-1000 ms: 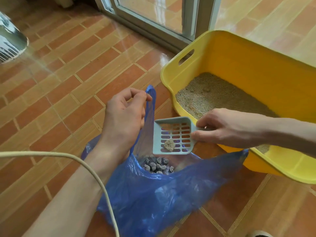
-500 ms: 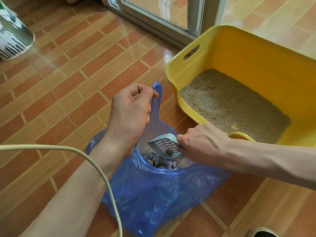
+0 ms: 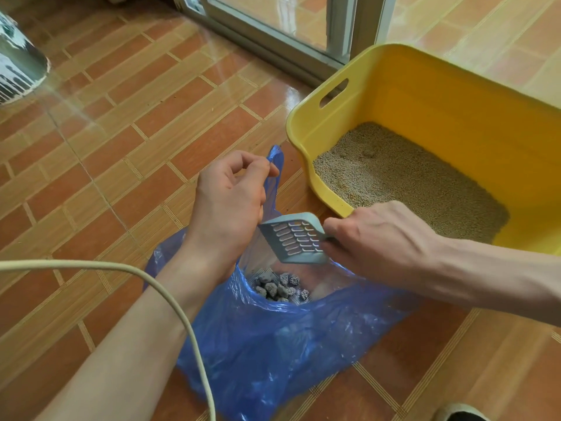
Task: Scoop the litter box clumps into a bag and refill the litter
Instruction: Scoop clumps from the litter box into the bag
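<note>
My left hand (image 3: 226, 205) pinches the blue bag's (image 3: 273, 338) edge up so its mouth is wide. My right hand (image 3: 373, 241) grips the scoop (image 3: 293, 238), tipped over the bag. Clumps (image 3: 280, 288) lie inside, beside the litter box (image 3: 425, 117).

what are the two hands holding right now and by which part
The left hand pinches the blue plastic bag by its top edge. The right hand grips the grey slotted litter scoop by its handle.
</note>
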A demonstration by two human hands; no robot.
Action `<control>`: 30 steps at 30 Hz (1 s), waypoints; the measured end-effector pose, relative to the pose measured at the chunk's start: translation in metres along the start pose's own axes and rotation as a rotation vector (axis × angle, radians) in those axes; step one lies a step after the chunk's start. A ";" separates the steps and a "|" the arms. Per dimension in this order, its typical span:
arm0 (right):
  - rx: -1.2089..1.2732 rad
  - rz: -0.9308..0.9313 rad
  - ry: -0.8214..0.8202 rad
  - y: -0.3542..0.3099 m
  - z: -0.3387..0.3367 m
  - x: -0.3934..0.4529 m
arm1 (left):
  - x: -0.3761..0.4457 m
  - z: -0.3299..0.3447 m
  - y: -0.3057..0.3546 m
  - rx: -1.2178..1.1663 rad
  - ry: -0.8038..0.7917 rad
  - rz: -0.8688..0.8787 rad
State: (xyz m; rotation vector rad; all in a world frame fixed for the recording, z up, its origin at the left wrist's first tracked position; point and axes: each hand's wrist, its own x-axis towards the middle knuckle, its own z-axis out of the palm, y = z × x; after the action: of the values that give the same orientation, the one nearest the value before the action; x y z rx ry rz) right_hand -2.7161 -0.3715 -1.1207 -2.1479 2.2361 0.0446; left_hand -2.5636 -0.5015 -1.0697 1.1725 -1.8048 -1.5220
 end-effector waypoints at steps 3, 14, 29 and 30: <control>0.075 0.118 -0.030 0.018 -0.019 -0.009 | 0.002 0.000 -0.003 -0.023 -0.006 -0.009; 0.281 0.652 -0.071 0.142 -0.014 -0.008 | 0.005 0.002 -0.008 -0.028 0.016 -0.035; 0.152 0.727 -0.104 0.192 0.048 0.040 | 0.006 0.009 -0.011 -0.016 0.008 -0.063; 0.168 0.721 -0.122 0.192 0.049 0.043 | 0.006 0.009 -0.011 -0.014 0.008 -0.062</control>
State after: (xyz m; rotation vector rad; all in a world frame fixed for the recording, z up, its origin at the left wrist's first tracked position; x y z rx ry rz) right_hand -2.9092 -0.4041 -1.1730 -1.1374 2.6827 0.0077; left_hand -2.5711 -0.5019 -1.0833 1.2371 -1.7649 -1.5593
